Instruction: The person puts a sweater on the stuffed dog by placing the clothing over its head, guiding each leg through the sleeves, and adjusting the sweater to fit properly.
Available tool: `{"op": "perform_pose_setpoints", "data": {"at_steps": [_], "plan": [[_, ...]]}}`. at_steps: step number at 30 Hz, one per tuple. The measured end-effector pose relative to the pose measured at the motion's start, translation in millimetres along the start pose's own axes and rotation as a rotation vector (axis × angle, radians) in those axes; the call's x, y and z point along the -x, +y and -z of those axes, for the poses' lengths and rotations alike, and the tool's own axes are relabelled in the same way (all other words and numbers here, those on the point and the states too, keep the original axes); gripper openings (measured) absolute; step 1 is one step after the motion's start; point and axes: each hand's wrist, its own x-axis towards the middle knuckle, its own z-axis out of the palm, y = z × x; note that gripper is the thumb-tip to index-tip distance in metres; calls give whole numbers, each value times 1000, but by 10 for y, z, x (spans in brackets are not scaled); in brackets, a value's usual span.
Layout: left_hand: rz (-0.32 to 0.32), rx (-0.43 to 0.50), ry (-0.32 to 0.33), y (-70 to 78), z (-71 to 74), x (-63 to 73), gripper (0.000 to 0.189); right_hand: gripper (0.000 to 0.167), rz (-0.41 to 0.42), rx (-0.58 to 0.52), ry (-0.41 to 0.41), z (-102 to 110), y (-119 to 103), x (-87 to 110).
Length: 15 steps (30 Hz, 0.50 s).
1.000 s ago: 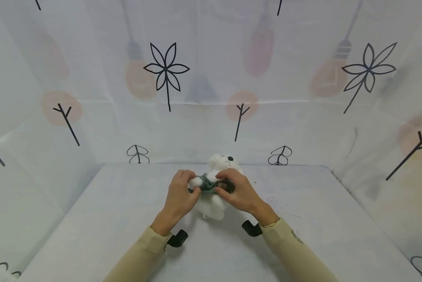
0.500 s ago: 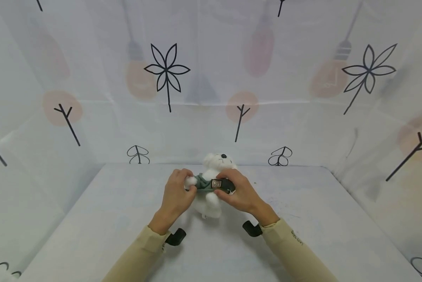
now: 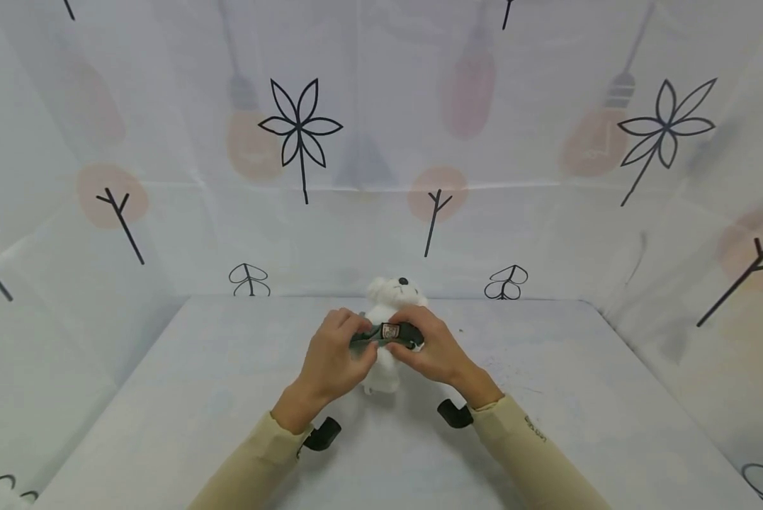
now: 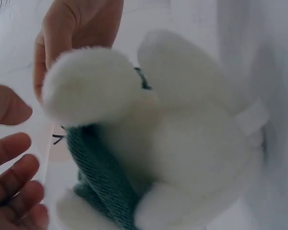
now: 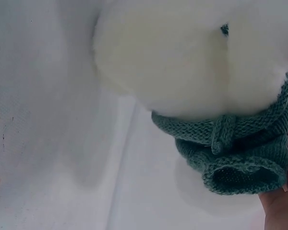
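A white plush bear (image 3: pixel 381 379) is upright on the table between the hands, a knitted green sweater (image 5: pixel 192 127) bunched round its middle. My right hand (image 3: pixel 441 347) grips the sweater at the bear's right side in the head view, thumb and fingers close to a small square label (image 3: pixel 390 331). Below the fur in the right wrist view, a sweater sleeve (image 5: pixel 245 177) hangs with its opening showing. My left hand (image 3: pixel 333 358) is at the sweater's other end; its fingers (image 4: pixel 17 167) are parted with nothing between them in the left wrist view. One rounded white limb (image 4: pixel 91 86) hides part of the right hand there.
The pale table (image 3: pixel 228 418) ends at a white printed cloth backdrop (image 3: pixel 368 234), with more cloth on both sides. A black curved piece (image 3: pixel 324 433) is at the left sleeve cuff and a similar black piece (image 3: pixel 454 413) at the right one.
The bear has shifted slightly left and the label has turned into fuller view. My left hand first moved left with the white paw, then came back right, off the paw. The right hand barely moved.
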Motion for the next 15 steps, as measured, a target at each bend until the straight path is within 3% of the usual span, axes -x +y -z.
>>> {"op": "perform_pose_setpoints", "data": {"at_steps": [8, 15], "plan": [[83, 42, -226, 61, 17, 23, 26, 39, -22, -58, -5, -10, 8, 1], [101, 88, -226, 58, 8, 22, 21, 40, -16, -87, -2, -19, 30, -6]]}}
